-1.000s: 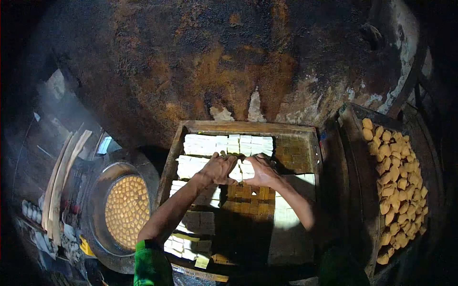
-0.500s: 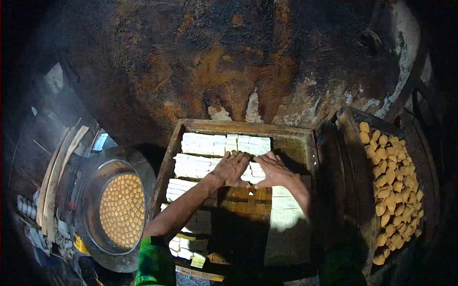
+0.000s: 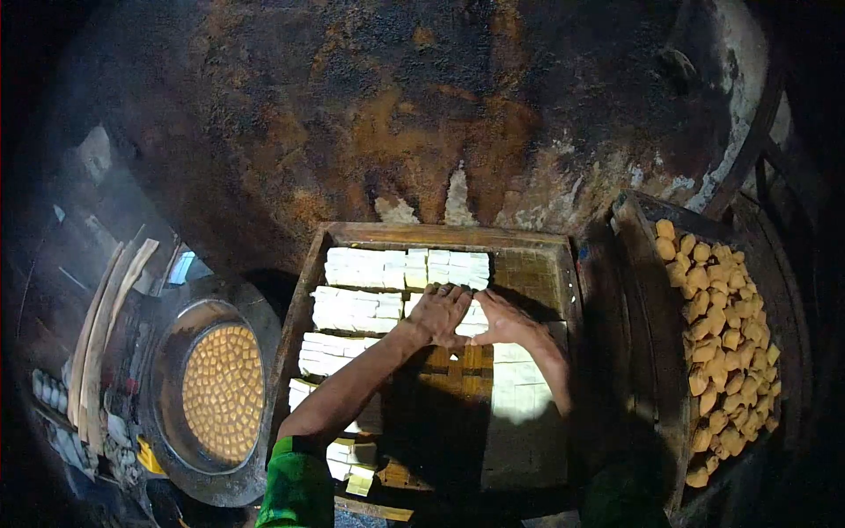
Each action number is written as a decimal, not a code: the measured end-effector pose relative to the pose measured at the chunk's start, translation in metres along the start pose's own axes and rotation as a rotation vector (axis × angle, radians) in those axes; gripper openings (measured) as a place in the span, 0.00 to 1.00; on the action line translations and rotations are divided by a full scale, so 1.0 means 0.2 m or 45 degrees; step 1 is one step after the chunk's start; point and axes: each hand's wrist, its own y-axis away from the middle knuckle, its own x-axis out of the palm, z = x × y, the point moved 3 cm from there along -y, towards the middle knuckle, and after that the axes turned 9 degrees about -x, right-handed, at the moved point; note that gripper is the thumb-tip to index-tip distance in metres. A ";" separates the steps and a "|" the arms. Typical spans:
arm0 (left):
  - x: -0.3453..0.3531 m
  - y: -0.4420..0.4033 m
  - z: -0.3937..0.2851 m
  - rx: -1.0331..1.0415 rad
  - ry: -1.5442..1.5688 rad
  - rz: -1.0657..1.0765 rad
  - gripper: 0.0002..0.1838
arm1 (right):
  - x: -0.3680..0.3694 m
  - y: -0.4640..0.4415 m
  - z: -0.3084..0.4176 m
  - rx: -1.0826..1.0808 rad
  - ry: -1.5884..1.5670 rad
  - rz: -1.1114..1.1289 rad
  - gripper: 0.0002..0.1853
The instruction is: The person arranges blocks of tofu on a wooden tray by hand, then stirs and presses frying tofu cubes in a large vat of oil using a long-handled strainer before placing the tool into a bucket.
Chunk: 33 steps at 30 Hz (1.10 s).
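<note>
A shallow wooden tray point(image 3: 449, 233) holds rows of cut white tofu pieces point(image 3: 356, 308). My left hand point(image 3: 437, 314) and my right hand point(image 3: 510, 321) meet over a short group of tofu pieces point(image 3: 473, 324) in the second row from the back. Each hand has its fingers at the far side and its thumb at the near side, curved around that group. My thumbs nearly touch. Shadow and the hands hide part of the pieces. To the right lies a flat sheet of scored tofu point(image 3: 519, 387), partly under my right forearm.
Left of the tray, a large round pan point(image 3: 163, 387) holds golden fried pieces point(image 3: 224, 392) in liquid. Wood sticks point(image 3: 110, 334) lean beyond it. On the right, a wooden crate point(image 3: 651, 352) is heaped with fried tofu point(image 3: 722, 352). A stained dark wall point(image 3: 422, 114) stands behind.
My hands have drawn slightly closer together around the same tofu group. The whole view has shifted a little, so the tray appears slightly further left.
</note>
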 end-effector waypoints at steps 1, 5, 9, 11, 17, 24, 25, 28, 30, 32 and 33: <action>0.00 0.00 0.00 0.015 0.010 0.006 0.46 | 0.00 -0.01 0.00 -0.078 -0.018 -0.060 0.48; -0.02 -0.01 0.04 0.041 0.085 0.046 0.41 | -0.01 -0.02 -0.09 -0.162 -0.087 -0.124 0.42; 0.02 -0.01 0.07 0.045 0.166 0.028 0.43 | -0.03 -0.02 -0.06 -0.105 -0.095 -0.102 0.45; 0.04 -0.02 0.06 0.048 0.177 0.016 0.45 | 0.03 -0.06 -0.08 -0.164 -0.083 -0.144 0.46; 0.12 -0.03 0.04 0.088 0.091 -0.350 0.52 | -0.06 0.02 0.05 -0.064 0.003 0.057 0.52; -0.19 -0.11 -0.16 0.269 0.351 -0.356 0.24 | -0.37 0.29 -0.27 0.136 0.230 0.027 0.15; -0.14 -0.18 -0.21 0.310 0.276 -0.363 0.17 | -0.38 0.35 -0.29 0.189 0.250 0.109 0.15; -0.08 -0.29 -0.38 0.271 -0.264 -0.023 0.14 | -0.33 0.46 -0.33 0.231 0.282 0.235 0.15; 0.00 -0.39 -0.41 0.355 -0.188 -0.115 0.19 | -0.28 0.46 -0.33 0.200 0.300 0.241 0.14; 0.02 -0.43 -0.47 0.511 -0.055 -0.257 0.31 | -0.23 0.44 -0.34 0.143 0.314 0.209 0.14; 0.00 -0.45 -0.50 0.499 -0.045 -0.199 0.34 | -0.21 0.42 -0.36 0.121 0.335 0.191 0.14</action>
